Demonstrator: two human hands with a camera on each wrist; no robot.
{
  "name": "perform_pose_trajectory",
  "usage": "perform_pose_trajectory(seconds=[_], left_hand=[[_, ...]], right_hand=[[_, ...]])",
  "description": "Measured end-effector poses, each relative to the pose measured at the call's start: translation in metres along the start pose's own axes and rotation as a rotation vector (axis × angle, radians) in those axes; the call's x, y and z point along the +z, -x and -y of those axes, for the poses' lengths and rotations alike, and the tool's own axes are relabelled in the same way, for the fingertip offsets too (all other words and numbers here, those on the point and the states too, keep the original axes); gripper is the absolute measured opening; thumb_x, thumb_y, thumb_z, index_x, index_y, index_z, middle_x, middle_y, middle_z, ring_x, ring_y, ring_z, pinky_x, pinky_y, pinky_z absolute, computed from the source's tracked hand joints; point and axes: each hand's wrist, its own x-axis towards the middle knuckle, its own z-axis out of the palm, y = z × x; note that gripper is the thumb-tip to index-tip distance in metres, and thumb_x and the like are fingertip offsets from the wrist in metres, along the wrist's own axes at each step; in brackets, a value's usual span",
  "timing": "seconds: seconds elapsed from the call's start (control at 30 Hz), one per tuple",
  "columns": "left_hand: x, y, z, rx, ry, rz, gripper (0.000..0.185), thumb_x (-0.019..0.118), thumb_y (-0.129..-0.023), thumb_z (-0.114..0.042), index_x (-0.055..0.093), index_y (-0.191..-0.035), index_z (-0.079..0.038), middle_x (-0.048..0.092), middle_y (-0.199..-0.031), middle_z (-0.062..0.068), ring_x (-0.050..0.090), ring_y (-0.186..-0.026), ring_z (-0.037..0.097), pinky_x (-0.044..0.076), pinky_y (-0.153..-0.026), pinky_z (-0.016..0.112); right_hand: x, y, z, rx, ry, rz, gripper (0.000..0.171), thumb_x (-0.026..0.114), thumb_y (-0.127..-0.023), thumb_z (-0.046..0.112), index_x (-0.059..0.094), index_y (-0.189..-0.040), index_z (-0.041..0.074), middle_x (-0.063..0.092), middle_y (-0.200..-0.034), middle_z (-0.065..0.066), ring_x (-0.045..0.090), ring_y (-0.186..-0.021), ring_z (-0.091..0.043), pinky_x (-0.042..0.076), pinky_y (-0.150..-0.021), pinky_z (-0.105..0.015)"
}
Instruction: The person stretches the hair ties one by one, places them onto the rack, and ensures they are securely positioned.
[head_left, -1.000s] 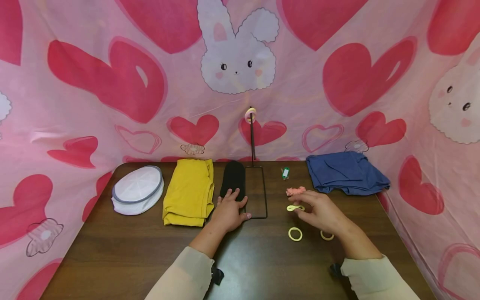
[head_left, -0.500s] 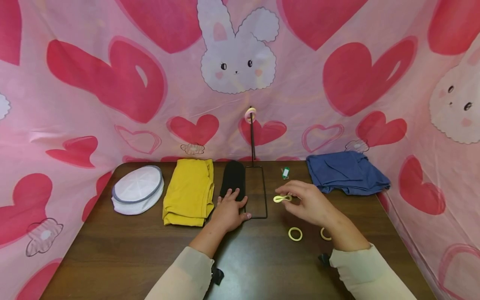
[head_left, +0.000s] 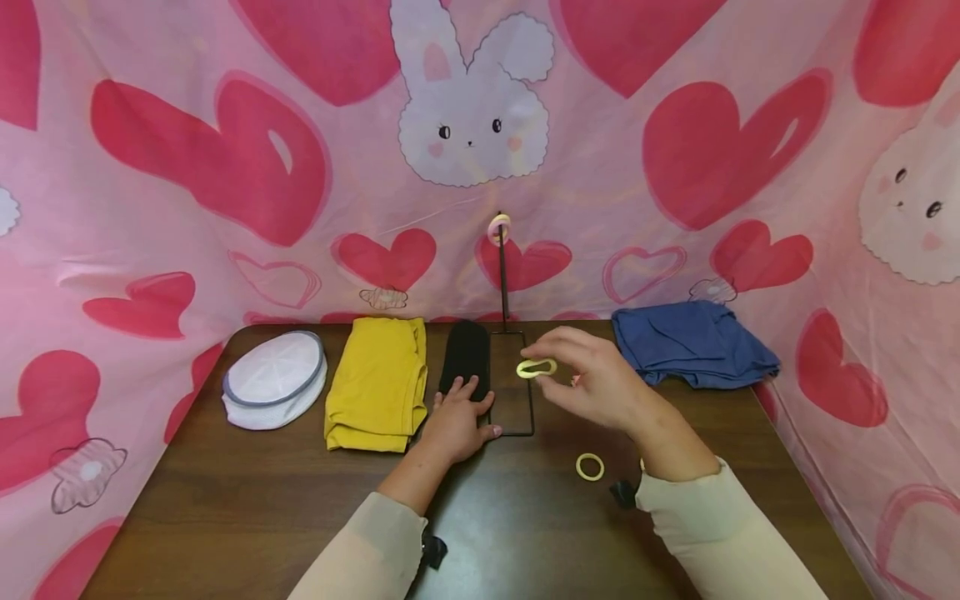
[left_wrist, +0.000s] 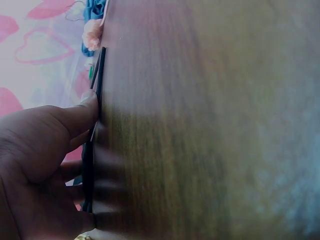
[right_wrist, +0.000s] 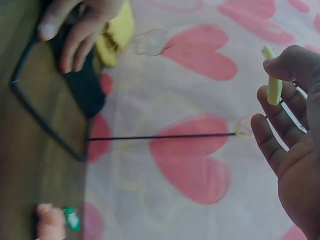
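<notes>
My right hand (head_left: 600, 379) pinches a yellow hair tie (head_left: 537, 368) between thumb and fingers, raised over the right side of a black wire stand's base. In the right wrist view the hair tie (right_wrist: 273, 80) appears edge-on. My left hand (head_left: 456, 419) rests with spread fingers on a flat black rounded piece (head_left: 466, 354), the thumb at the front edge of the stand's base (head_left: 512, 434). From that base rises a thin upright rod (head_left: 504, 279), with pink and yellow hair ties (head_left: 498, 229) hung near its top. Another yellow hair tie (head_left: 590, 467) lies on the table.
Left of the stand lie a folded yellow cloth (head_left: 377, 383) and a white round mesh item (head_left: 276, 371) with grey trim. Folded blue cloth (head_left: 690, 343) sits at the back right. A coral bundle (right_wrist: 50, 222) and a small green-and-white item (right_wrist: 71, 218) lie right of the stand.
My right hand has moved left and upward with the yellow hair tie, from beside the coral bundle to the stand's base. The left hand has stayed in place.
</notes>
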Motion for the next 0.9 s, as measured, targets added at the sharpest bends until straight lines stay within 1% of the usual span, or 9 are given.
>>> perform_pose_trajectory(seconds=[0.07, 0.13, 0.23, 0.37, 0.5, 0.53, 0.63, 0.73, 0.9], left_hand=[[0.0, 0.0, 0.0, 0.0, -0.001, -0.002, 0.067, 0.07, -0.095, -0.053, 0.054, -0.153, -0.024, 0.03, -0.168, 0.01, 0.017, -0.158, 0.035, 0.016, -0.122, 0.065], [0.0, 0.0, 0.0, 0.0, -0.004, -0.001, 0.067, 0.07, -0.095, -0.052, 0.054, -0.153, -0.024, 0.031, -0.168, 0.01, 0.017, -0.158, 0.035, 0.017, -0.122, 0.065], [0.0, 0.0, 0.0, 0.0, -0.006, 0.004, 0.067, 0.071, -0.095, -0.052, 0.054, -0.153, -0.024, 0.031, -0.168, 0.01, 0.017, -0.158, 0.035, 0.017, -0.122, 0.065], [-0.001, 0.001, -0.001, 0.004, -0.005, 0.006, 0.067, 0.07, -0.095, -0.052, 0.054, -0.153, -0.024, 0.031, -0.168, 0.011, 0.017, -0.158, 0.036, 0.017, -0.122, 0.066], [-0.003, 0.0, -0.001, 0.009, 0.002, 0.001, 0.067, 0.07, -0.095, -0.052, 0.054, -0.153, -0.024, 0.031, -0.168, 0.011, 0.017, -0.158, 0.036, 0.017, -0.122, 0.066], [-0.003, 0.0, -0.001, 0.01, 0.004, 0.003, 0.066, 0.07, -0.095, -0.052, 0.054, -0.153, -0.024, 0.031, -0.168, 0.011, 0.017, -0.158, 0.036, 0.016, -0.122, 0.066], [-0.003, 0.0, -0.001, 0.007, 0.006, 0.012, 0.067, 0.07, -0.095, -0.052, 0.053, -0.154, -0.024, 0.03, -0.168, 0.011, 0.016, -0.158, 0.036, 0.016, -0.122, 0.066], [-0.003, 0.0, 0.0, 0.005, 0.012, 0.017, 0.067, 0.07, -0.096, -0.052, 0.053, -0.154, -0.024, 0.03, -0.169, 0.01, 0.016, -0.158, 0.035, 0.015, -0.122, 0.066], [-0.002, 0.0, 0.0, 0.004, 0.024, 0.013, 0.067, 0.07, -0.095, -0.052, 0.053, -0.154, -0.024, 0.03, -0.169, 0.01, 0.016, -0.158, 0.036, 0.015, -0.122, 0.066]], right_hand=[[-0.002, -0.007, 0.005, -0.035, -0.004, -0.018, 0.038, 0.083, -0.083, 0.004, 0.076, -0.119, 0.013, 0.071, -0.116, 0.0, 0.065, -0.093, -0.013, 0.049, -0.06, -0.015], [-0.004, -0.012, 0.01, -0.068, -0.008, -0.036, 0.039, 0.084, -0.081, 0.003, 0.076, -0.118, 0.013, 0.071, -0.115, 0.0, 0.067, -0.098, -0.014, 0.052, -0.073, -0.014], [-0.006, -0.018, 0.017, -0.103, -0.006, -0.065, 0.039, 0.085, -0.08, 0.003, 0.077, -0.117, 0.012, 0.072, -0.115, -0.001, 0.068, -0.104, -0.017, 0.051, -0.094, -0.018], [-0.01, -0.025, 0.025, -0.141, 0.008, -0.116, 0.038, 0.085, -0.08, 0.005, 0.078, -0.117, 0.012, 0.072, -0.113, -0.002, 0.068, -0.103, -0.018, 0.053, -0.092, -0.019], [-0.014, -0.034, 0.033, -0.189, 0.011, -0.19, 0.039, 0.085, -0.078, 0.002, 0.078, -0.115, 0.009, 0.073, -0.111, -0.005, 0.069, -0.1, -0.019, 0.056, -0.077, -0.02], [-0.015, -0.036, 0.035, -0.198, 0.014, -0.204, 0.038, 0.085, -0.077, 0.002, 0.078, -0.115, 0.008, 0.074, -0.111, -0.005, 0.069, -0.1, -0.02, 0.056, -0.076, -0.02], [-0.017, -0.043, 0.039, -0.213, 0.012, -0.238, 0.037, 0.084, -0.077, 0.001, 0.078, -0.114, 0.006, 0.074, -0.109, -0.007, 0.069, -0.099, -0.021, 0.055, -0.079, -0.019], [-0.019, -0.048, 0.043, -0.213, 0.014, -0.26, 0.036, 0.083, -0.078, 0.001, 0.078, -0.113, 0.006, 0.074, -0.108, -0.007, 0.069, -0.098, -0.021, 0.053, -0.089, -0.02], [-0.02, -0.055, 0.043, -0.218, 0.03, -0.283, 0.036, 0.082, -0.079, 0.001, 0.078, -0.114, 0.006, 0.074, -0.108, -0.007, 0.068, -0.099, -0.023, 0.052, -0.09, -0.022]])
